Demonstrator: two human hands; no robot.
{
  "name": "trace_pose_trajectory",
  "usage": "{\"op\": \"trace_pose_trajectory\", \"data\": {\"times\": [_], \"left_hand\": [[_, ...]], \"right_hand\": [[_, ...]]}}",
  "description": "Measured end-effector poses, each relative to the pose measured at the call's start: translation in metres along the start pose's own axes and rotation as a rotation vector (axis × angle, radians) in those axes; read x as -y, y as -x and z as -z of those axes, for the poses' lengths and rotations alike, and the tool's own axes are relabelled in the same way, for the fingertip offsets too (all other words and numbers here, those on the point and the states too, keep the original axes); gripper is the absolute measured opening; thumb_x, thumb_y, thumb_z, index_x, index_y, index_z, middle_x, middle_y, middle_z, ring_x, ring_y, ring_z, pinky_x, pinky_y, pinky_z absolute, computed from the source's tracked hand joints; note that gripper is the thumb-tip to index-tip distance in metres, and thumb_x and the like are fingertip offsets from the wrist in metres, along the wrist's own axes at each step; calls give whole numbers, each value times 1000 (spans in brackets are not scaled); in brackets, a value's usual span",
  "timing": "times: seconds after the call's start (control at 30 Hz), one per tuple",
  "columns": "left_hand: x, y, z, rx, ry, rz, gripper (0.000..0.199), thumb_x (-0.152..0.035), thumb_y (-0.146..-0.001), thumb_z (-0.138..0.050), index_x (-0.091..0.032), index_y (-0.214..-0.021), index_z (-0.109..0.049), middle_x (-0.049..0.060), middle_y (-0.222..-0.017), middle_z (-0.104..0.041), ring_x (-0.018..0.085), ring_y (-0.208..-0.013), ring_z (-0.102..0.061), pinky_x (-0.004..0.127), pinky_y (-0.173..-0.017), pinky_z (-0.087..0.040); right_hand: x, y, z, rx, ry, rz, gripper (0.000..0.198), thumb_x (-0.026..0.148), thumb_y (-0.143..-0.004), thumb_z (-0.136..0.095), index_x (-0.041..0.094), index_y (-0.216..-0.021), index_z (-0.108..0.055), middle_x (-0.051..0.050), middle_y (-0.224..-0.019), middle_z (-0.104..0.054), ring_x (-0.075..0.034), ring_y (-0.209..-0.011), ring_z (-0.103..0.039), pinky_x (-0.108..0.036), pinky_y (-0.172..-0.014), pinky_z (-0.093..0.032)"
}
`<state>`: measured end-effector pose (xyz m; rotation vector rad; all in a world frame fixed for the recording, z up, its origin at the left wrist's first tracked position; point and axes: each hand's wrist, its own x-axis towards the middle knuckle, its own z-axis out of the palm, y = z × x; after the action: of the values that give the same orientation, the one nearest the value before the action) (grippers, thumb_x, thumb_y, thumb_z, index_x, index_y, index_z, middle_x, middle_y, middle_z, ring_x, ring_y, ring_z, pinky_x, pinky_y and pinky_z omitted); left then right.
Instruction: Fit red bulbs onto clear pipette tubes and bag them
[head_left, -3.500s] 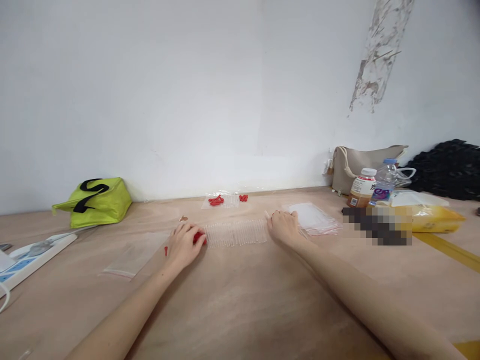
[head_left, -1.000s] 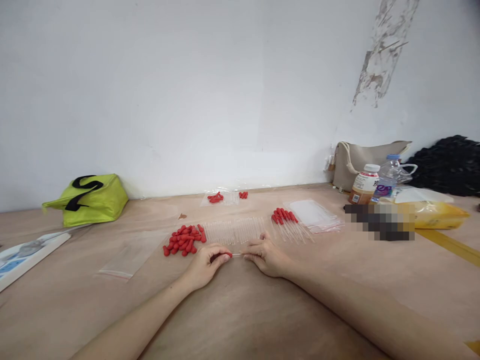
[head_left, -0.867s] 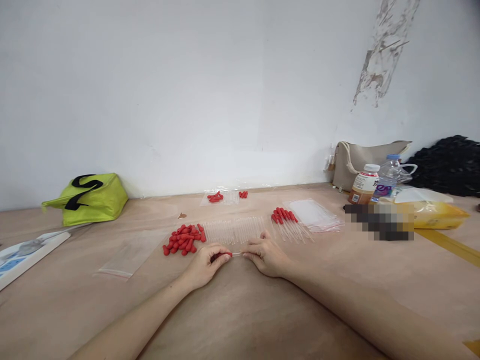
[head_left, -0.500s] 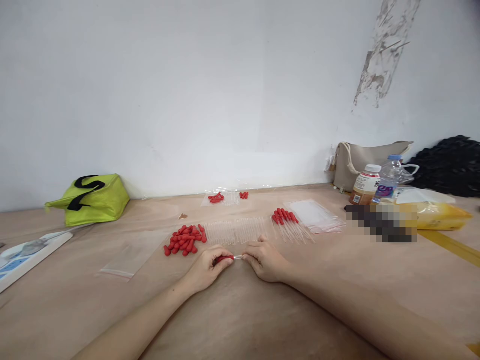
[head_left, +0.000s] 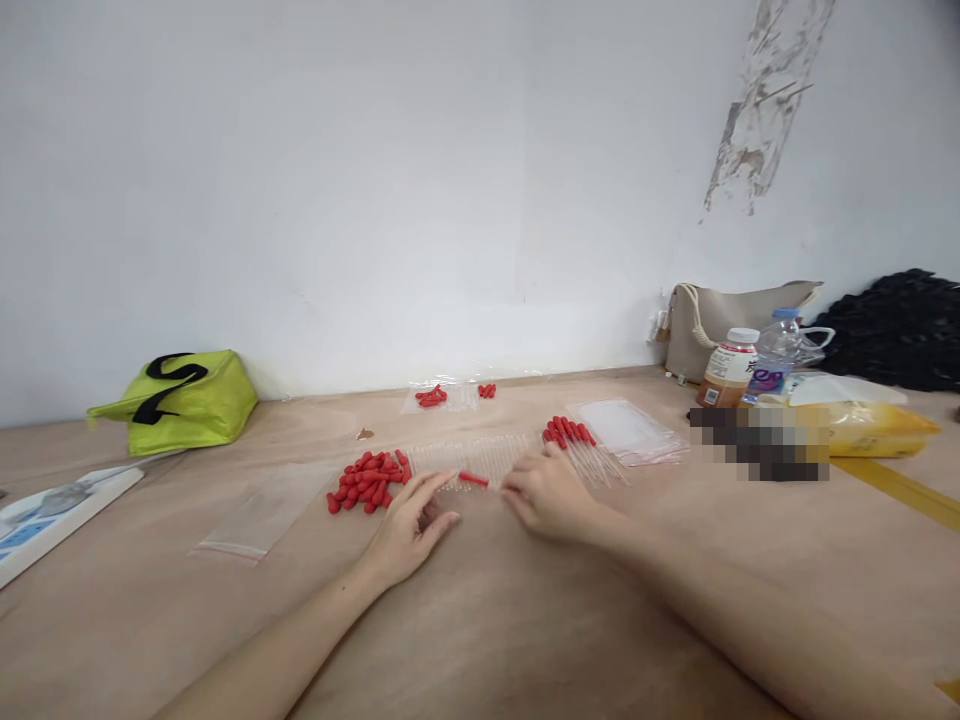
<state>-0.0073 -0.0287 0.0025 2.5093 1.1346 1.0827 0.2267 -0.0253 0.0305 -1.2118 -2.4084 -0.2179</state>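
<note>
Between my hands is a glass dropper whose red rubber bulb [head_left: 473, 479] points left. My right hand [head_left: 551, 495], a little blurred, pinches it at the tube end; most of the tube is hidden by the fingers. My left hand [head_left: 412, 528] is open, thumb and fingers apart, with nothing in it, just left of the bulb. A pile of loose red rubber bulbs [head_left: 367, 482] lies to the left of my left hand. Behind both hands runs a row of clear glass tubes [head_left: 499, 455]. Beyond my right hand lie several droppers with bulbs fitted [head_left: 568, 432].
Clear zip bags [head_left: 626, 432] are stacked at right, and another bag [head_left: 259, 515] lies at left. Near the wall sits a bag with red bulbs and tubes [head_left: 457, 397]. A green bag [head_left: 195, 405] stands far left; bottles [head_left: 727, 370] and a yellow pack [head_left: 877, 425] stand right.
My left hand has let go of the red bulb and opened. My right hand has moved right and slightly away from me, carrying the dropper out of the left hand.
</note>
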Motion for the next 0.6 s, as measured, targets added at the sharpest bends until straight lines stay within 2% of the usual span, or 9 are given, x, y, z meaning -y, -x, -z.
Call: {"op": "trace_pose_trajectory", "data": {"times": [0.07,0.13,0.23,0.33,0.47,0.6], "left_hand": [[4,2,0,-38,-6,34,35,-27,-82,-50,-23,-117,-45,5,-98,-51,13,-72,-52,26,-66,-47],[6,2,0,-24,1,33,29,-26,-82,-49,-23,-112,-48,5,-96,-51,12,-69,-51,26,-63,-47],[6,2,0,14,12,29,24,-25,-83,-48,-22,-107,-52,5,-95,-51,11,-66,-51,24,-60,-46],[4,2,0,43,19,30,18,-24,-83,-48,-22,-99,-56,4,-97,-51,9,-64,-51,24,-60,-45],[4,2,0,81,18,31,13,-23,-83,-48,-21,-89,-59,4,-95,-52,9,-64,-52,22,-59,-44],[2,1,1,101,2,23,13,-22,-83,-47,-20,-86,-60,4,-92,-53,12,-70,-53,23,-62,-44]], "right_hand": [[-25,-2,8,-84,-14,-275,28,27,-82,-41,18,-70,-64,-4,-72,-64,-14,-70,-54,-28,-67,-25],[-53,-2,12,-161,-24,-527,31,31,-82,-38,19,-74,-65,-4,-73,-65,-14,-68,-55,-26,-63,-27],[-83,1,9,-181,-19,-751,32,36,-79,-39,20,-70,-65,-4,-70,-66,-17,-68,-57,-26,-61,-27],[-92,5,1,-150,18,-826,30,35,-77,-41,20,-68,-65,-5,-69,-66,-19,-69,-57,-28,-63,-26],[-88,7,-10,-116,70,-820,27,31,-76,-40,20,-68,-64,-5,-70,-66,-20,-70,-57,-31,-67,-25],[-89,8,-14,-93,90,-819,26,35,-76,-41,19,-74,-62,-5,-72,-65,-21,-72,-57,-33,-70,-24]]}}
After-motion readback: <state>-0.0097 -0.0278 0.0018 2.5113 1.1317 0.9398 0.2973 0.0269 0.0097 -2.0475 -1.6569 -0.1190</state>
